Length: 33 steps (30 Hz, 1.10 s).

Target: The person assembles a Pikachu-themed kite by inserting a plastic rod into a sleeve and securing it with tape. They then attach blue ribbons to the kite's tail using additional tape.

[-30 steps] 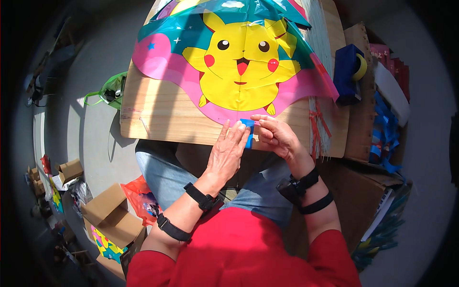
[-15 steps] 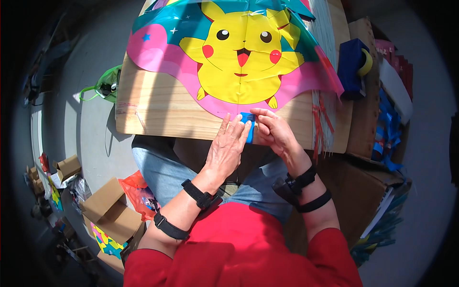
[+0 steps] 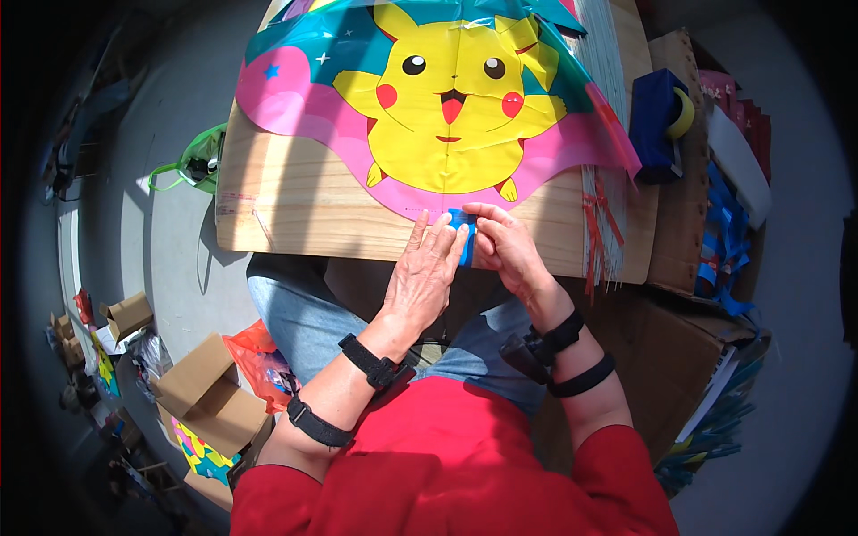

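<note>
A blue strip [image 3: 462,217], like ribbon or film, lies at the lower edge of a shiny printed plastic sheet [image 3: 447,134] with a yellow cartoon character. My left hand [image 3: 423,275] rests with fingers stretched out, its fingertips on the strip's left side. At the strip's upper right corner, the curled fingers of my right hand [image 3: 511,246] are bent together in a pinch. Whether a smaller piece sits between those fingertips is hard to see. The sheet is spread over a wooden board [image 3: 304,192], with creases down its middle.
Bundled thin white strips [image 3: 608,116] with red ties [image 3: 601,219] lie on the board's right side. Beyond stands a blue tape dispenser [image 3: 657,125] with a yellow roll. Cardboard boxes [image 3: 214,393] flank me, with blue ribbon [image 3: 728,232] at right and a green bag [image 3: 201,161] at left.
My right hand has shifted very slightly left at the blue strip's corner. The left hand stays nearly in place, and the sheet looks the same.
</note>
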Tool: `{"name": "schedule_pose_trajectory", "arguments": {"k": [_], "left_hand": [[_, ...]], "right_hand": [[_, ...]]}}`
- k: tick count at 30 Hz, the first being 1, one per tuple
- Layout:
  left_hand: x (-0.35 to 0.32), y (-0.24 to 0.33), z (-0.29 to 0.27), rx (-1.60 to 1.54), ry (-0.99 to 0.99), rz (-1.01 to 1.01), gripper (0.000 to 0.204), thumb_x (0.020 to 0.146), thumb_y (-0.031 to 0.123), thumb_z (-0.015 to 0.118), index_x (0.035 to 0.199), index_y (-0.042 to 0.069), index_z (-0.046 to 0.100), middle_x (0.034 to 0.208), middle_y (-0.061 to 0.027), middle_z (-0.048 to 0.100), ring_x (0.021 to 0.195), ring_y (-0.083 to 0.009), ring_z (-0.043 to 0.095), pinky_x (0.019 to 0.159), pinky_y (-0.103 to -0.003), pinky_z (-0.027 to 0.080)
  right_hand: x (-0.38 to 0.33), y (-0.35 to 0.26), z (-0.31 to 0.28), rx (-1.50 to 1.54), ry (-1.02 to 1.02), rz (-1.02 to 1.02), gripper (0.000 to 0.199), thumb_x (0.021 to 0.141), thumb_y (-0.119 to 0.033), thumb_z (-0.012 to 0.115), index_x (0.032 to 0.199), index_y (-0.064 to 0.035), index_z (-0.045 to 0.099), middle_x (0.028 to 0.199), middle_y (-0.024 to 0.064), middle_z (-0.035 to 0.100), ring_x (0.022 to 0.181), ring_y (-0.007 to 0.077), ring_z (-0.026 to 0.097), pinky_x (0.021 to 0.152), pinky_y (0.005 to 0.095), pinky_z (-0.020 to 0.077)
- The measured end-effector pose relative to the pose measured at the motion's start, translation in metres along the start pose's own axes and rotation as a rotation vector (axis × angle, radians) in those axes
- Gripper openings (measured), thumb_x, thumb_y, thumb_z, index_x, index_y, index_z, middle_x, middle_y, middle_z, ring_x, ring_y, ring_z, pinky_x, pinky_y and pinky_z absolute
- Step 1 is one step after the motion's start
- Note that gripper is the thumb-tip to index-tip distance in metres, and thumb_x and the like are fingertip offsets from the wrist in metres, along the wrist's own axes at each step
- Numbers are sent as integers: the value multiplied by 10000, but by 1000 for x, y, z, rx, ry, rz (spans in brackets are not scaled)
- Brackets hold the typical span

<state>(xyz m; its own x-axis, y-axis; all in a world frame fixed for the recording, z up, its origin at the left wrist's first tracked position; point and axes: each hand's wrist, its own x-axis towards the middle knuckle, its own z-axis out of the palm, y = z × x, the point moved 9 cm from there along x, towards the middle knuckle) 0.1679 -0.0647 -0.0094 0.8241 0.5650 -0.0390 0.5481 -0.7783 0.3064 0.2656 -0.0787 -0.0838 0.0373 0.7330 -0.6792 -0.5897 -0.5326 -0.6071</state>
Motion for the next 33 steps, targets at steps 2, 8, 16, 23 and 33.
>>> {"name": "schedule_pose_trajectory", "arguments": {"k": [2,8,16,23,33], "left_hand": [[0,0,0,0,-2,-1,710,719,16,618,1408,-7,447,1189,-152,522,1370,-309,415,1237,-475,156],[0,-1,4,-11,-2,-9,707,714,16,623,1402,-5,458,1252,-159,512,1377,-304,409,1239,-469,155],[1,0,2,20,2,5,669,727,53,617,1381,-6,492,1389,-153,475,1397,-282,390,1242,-453,150],[1,0,4,88,-56,5,671,738,98,611,1391,0,493,1437,-134,471,1408,-265,379,1247,-460,119],[2,0,1,74,-53,14,654,733,100,612,1372,3,516,1415,-121,495,1391,-265,401,1243,-487,108]], "right_hand": [[1,1,-2,-4,9,-16,330,946,-46,445,1252,-3,560,593,-34,461,447,53,364,402,213,296],[-1,2,-1,-57,82,-72,324,951,-51,425,1235,-25,579,598,-36,467,442,48,358,398,209,297],[-1,5,-2,-48,138,-94,308,962,-77,423,1215,-33,593,594,-38,475,443,42,359,400,206,304],[-3,4,0,-54,150,-116,301,964,-85,426,1200,-34,606,596,-40,474,446,42,358,408,203,312],[1,-34,-10,-589,311,-403,350,968,-92,485,1297,17,535,615,59,625,570,111,596,595,267,499]]}}
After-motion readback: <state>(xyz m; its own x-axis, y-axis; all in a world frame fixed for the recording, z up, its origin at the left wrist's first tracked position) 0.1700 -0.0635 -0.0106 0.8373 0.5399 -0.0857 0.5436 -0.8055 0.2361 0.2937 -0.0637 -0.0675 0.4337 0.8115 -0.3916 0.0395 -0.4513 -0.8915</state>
